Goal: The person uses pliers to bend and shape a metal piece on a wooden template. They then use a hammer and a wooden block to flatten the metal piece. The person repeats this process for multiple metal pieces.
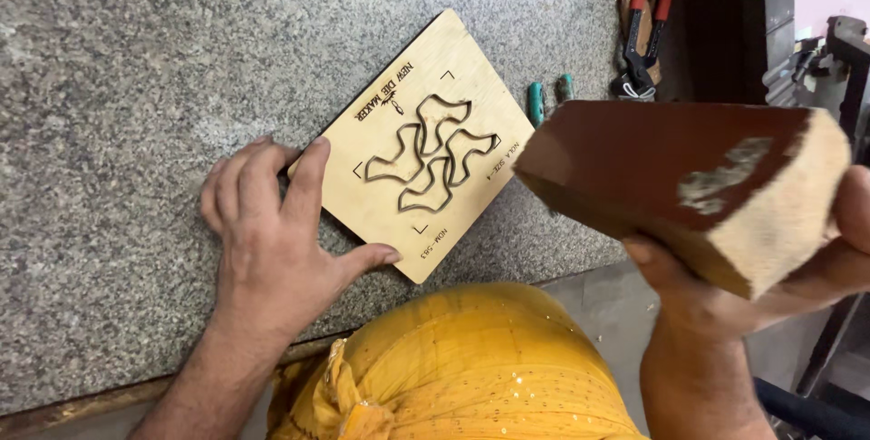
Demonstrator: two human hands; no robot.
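Note:
A square plywood die board lies turned like a diamond on a grey granite slab. Bent steel strips set in the board form several curved, hooked shapes. My left hand rests flat on the slab, fingers and thumb pressing the board's near-left corner. My right hand is raised at the right and grips a thick wooden block, reddish brown on its face with a pale cut end, held above and to the right of the board.
Two small green-handled tools lie on the slab beside the board's right corner. Red-handled pliers or cutters hang past the slab's right edge. Yellow cloth fills the bottom centre. Dark machinery stands at the far right.

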